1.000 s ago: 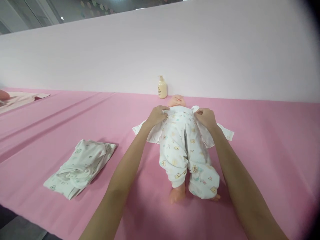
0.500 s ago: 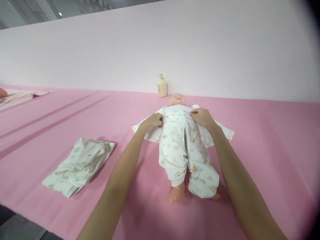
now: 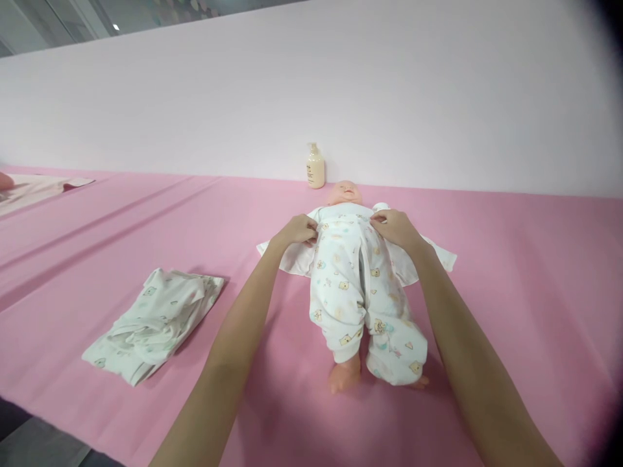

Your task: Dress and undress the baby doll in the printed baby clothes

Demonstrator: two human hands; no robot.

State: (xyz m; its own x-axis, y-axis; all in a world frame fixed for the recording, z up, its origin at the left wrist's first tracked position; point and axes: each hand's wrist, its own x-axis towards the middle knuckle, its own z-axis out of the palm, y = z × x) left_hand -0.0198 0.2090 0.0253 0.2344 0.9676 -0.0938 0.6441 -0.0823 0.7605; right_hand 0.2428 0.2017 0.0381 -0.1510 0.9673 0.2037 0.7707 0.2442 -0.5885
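A baby doll (image 3: 346, 193) lies on its back, head toward the wall and feet toward me. It wears white baby pants (image 3: 338, 272) with a bear print, pulled high over its chest. The pants have an open slit at the crotch. Under them spreads a white shirt (image 3: 298, 259), its lower corners flared to both sides. My left hand (image 3: 298, 231) is closed at the left side of the waistband, fingertips partly hidden. At the right side, my right hand (image 3: 393, 227) pinches the waistband between thumb and fingers. One bare foot (image 3: 345, 376) shows fully; the other is mostly covered.
A pump bottle (image 3: 316, 170) stands against the white wall (image 3: 438, 97) behind the doll's head. Folded printed baby clothes (image 3: 156, 324) lie to the left on the pink mat (image 3: 292, 415). At the far left edge lies a pale cloth (image 3: 39, 188).
My left hand has shifted slightly up along the waistband. My right hand stays almost where it was, and the doll lies unmoved.
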